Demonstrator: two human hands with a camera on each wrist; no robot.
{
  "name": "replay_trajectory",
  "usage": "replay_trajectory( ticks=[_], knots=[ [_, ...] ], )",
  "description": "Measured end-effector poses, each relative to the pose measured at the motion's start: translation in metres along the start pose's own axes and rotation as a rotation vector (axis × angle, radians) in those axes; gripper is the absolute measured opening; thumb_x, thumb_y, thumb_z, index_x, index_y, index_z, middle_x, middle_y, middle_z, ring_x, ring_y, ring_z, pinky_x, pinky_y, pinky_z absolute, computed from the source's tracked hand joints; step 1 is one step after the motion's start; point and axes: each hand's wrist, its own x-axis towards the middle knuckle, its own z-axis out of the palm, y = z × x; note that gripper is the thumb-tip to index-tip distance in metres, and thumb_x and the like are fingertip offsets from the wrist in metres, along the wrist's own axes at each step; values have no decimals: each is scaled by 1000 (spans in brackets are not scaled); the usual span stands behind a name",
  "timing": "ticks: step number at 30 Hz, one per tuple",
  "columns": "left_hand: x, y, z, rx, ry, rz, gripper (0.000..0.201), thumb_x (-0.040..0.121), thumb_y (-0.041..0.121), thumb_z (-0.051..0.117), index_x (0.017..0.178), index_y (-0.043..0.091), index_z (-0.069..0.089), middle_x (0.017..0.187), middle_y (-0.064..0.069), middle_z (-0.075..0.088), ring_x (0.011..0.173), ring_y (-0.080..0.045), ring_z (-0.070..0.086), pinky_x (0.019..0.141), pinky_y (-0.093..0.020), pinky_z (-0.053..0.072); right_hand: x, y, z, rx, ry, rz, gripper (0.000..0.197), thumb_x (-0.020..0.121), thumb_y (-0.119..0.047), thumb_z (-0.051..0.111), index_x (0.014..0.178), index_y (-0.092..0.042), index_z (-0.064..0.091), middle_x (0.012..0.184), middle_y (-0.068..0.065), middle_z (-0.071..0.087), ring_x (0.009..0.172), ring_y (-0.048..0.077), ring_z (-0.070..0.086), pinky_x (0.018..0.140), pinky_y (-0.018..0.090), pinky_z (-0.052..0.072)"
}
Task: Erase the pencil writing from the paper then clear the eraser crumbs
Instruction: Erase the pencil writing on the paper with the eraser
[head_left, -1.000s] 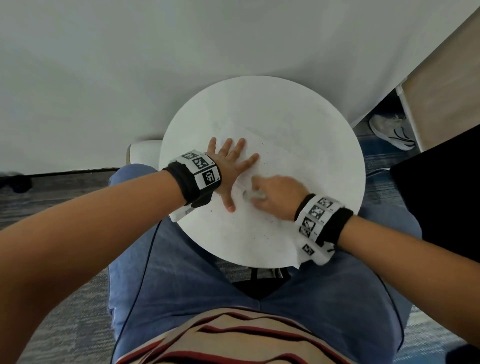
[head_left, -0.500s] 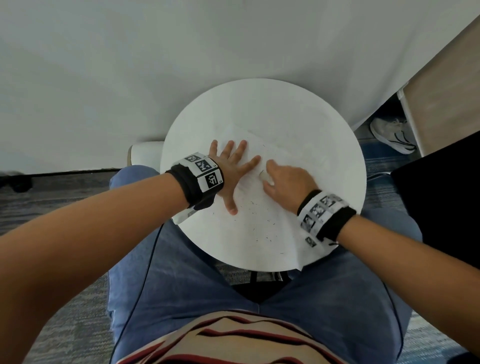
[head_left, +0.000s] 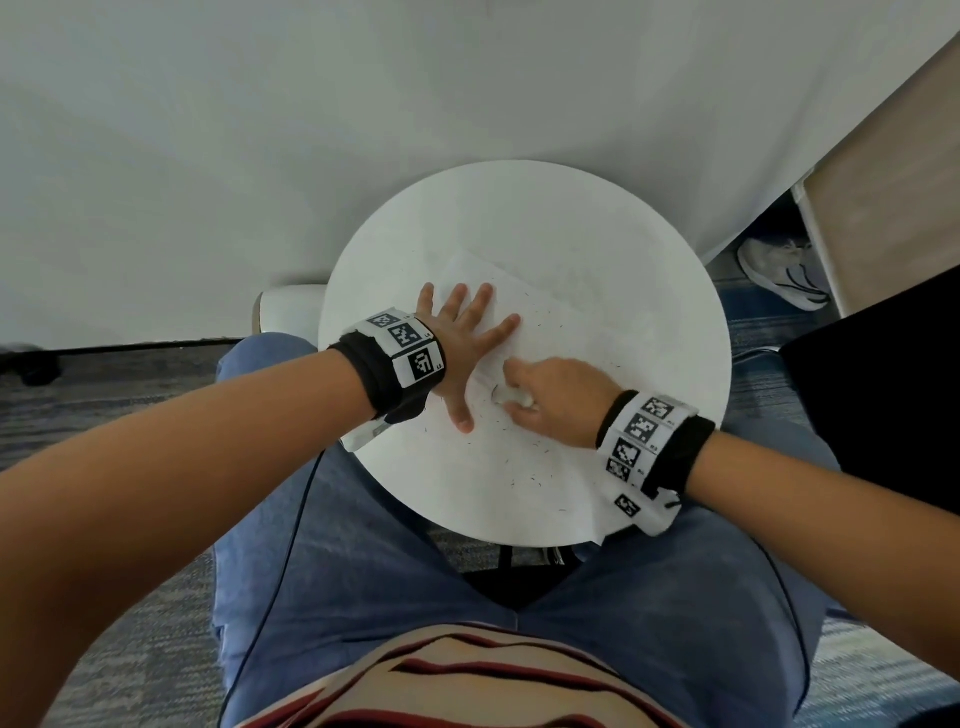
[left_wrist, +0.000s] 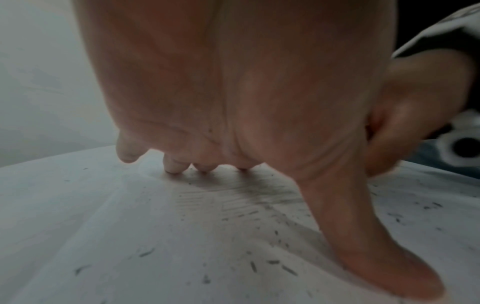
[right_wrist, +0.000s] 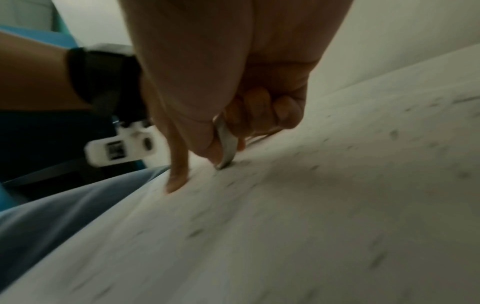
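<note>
A white sheet of paper (head_left: 561, 332) lies on the round white table (head_left: 571, 218). My left hand (head_left: 462, 338) presses flat on the paper's left part with fingers spread. Faint pencil strokes (left_wrist: 233, 203) show under that palm in the left wrist view. My right hand (head_left: 545, 395) grips a small white eraser (head_left: 501, 396) and holds its tip on the paper just right of the left thumb; the eraser (right_wrist: 227, 144) shows between thumb and curled fingers in the right wrist view. Dark eraser crumbs (head_left: 535, 475) lie scattered over the near part of the sheet.
The table stands against a white wall, over my lap in blue jeans (head_left: 363, 571). A shoe (head_left: 779, 275) lies on the floor at the right beside a wooden panel (head_left: 883, 208). The paper's near right corner overhangs the table edge.
My right hand moved up the sheet with the eraser half a second ago and has come back down toward the left thumb. The left hand has stayed in place.
</note>
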Motion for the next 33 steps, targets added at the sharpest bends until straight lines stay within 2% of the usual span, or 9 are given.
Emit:
replay_trajectory(
  ticks=[5,8,11,16,21,24,27,30,33],
  knots=[
    [1,-2,-1,-34,-4,-2,153,58,75,82,152,36,-33,160,-13,-38,150,-40,-25,117,-68,-9,20,42,-28,-32,229,273,28,97,-42,47,105,-15,44,76,2,54,67,25,56,55,31,41],
    [0,-1,-1,-23,-3,2,152,58,75,82,152,35,-32,160,-13,-38,151,-41,-24,117,-68,-8,12,14,-12,-70,151,154,32,98,-38,43,119,-13,43,74,-2,49,64,21,53,54,30,39],
    [0,-1,1,-5,10,4,153,57,77,80,153,35,-31,160,-14,-37,151,-42,-22,117,-69,-6,4,2,-5,-18,-10,6,32,96,-43,47,115,-18,46,73,-8,46,69,19,52,57,30,37],
    [0,-2,-1,-24,5,-4,152,58,76,81,152,36,-32,160,-13,-37,151,-41,-23,117,-68,-9,25,43,-34,-90,223,261,32,96,-42,47,111,-14,46,81,6,57,67,26,54,56,31,39],
    [0,-1,0,-10,1,3,152,58,76,80,153,35,-31,160,-14,-38,151,-42,-23,117,-69,-7,7,-3,-11,-91,-18,-6,30,97,-41,47,117,-18,45,73,-7,46,68,21,54,58,30,38],
    [-1,-2,0,-17,-1,-3,152,58,76,81,152,35,-32,160,-14,-38,151,-41,-23,117,-69,-7,21,21,-28,-77,63,115,32,96,-47,46,110,-18,46,77,-2,52,69,21,52,60,33,41],
    [-1,-2,-1,-17,-1,-8,152,58,76,81,152,35,-32,160,-14,-37,151,-41,-24,117,-68,-9,25,33,-34,-164,186,237,31,98,-39,43,116,-13,44,86,7,61,67,25,52,58,34,44],
    [0,0,-1,15,8,-4,152,58,77,80,154,33,-30,161,-16,-35,151,-43,-21,118,-69,-7,11,-6,-16,-144,17,54,36,98,-35,44,128,-16,40,84,3,58,64,20,50,53,30,36],
    [0,1,-1,27,6,-8,152,58,78,79,154,33,-30,161,-16,-35,151,-44,-20,118,-68,-7,11,-3,-22,-103,-42,14,32,96,-41,48,118,-18,47,91,3,60,72,20,51,61,30,37]
  ],
)
